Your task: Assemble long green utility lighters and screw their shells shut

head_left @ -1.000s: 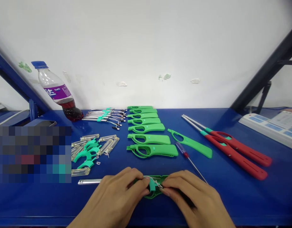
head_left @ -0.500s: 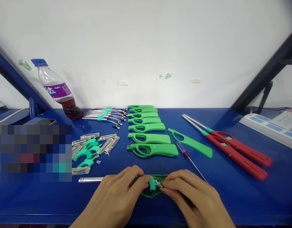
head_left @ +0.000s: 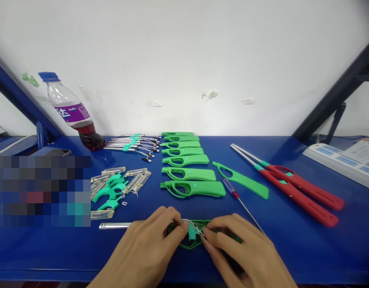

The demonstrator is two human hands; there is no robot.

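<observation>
A green lighter shell (head_left: 190, 245) lies open on the blue table near its front edge. A silver metal tube (head_left: 115, 226) sticks out to its left, passing under my left hand (head_left: 156, 244). My left thumb and fingers are pressed together on the white wire (head_left: 189, 221), above the shell's left part. A teal trigger piece (head_left: 192, 232) sits in the shell between the hands. My right hand (head_left: 241, 244) pinches the wire's dark end at the shell's middle, its fingers covering much of the shell's right part.
Green lighter bodies (head_left: 193, 189) stand in a column behind the hands. A screwdriver (head_left: 234, 194) and red lighters (head_left: 301, 196) lie right. Clear tanks (head_left: 138, 182), teal pieces (head_left: 109, 194), metal tubes with wires (head_left: 127, 144) and a bottle (head_left: 72, 112) are left; a power strip (head_left: 340, 162) is far right.
The white wire now arches higher between my hands. My right fingers have shifted slightly left, and more of the shell shows beneath them. My left fingers have risen a little.
</observation>
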